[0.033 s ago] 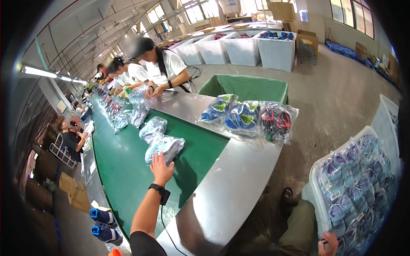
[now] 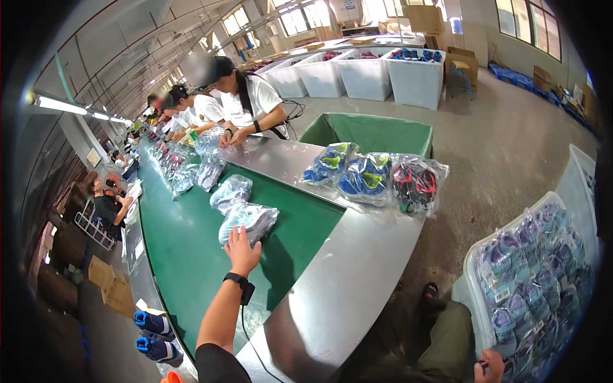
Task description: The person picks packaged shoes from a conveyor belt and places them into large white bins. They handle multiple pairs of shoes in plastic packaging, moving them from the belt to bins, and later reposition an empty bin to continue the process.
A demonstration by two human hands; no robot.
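My left hand (image 2: pixel 242 251) reaches over the green conveyor belt (image 2: pixel 182 242), fingers spread and pointing away. Its fingertips are at the near side of a pair of pale blue shoes in a clear plastic bag (image 2: pixel 250 221); whether they press on it I cannot tell. A second bagged pair (image 2: pixel 231 193) lies against the far side of the first. At the lower right, my right hand (image 2: pixel 490 367) has curled fingers around a small dark thing I cannot make out. It is beside a pale bin (image 2: pixel 474 290) filled with bagged purple-and-blue shoes (image 2: pixel 533 265).
Three bagged pairs, including blue-and-green shoes (image 2: pixel 364 179) and black-and-red ones (image 2: pixel 415 185), lie on the metal ledge (image 2: pixel 354 255). Behind stands a green-lined bin (image 2: pixel 389 131). Co-workers (image 2: pixel 252 102) line the belt's far side. Unbagged blue shoes (image 2: pixel 153 350) sit at left.
The view has shifted very slightly. Both hands and the bagged shoes stay in the same places relative to each other.
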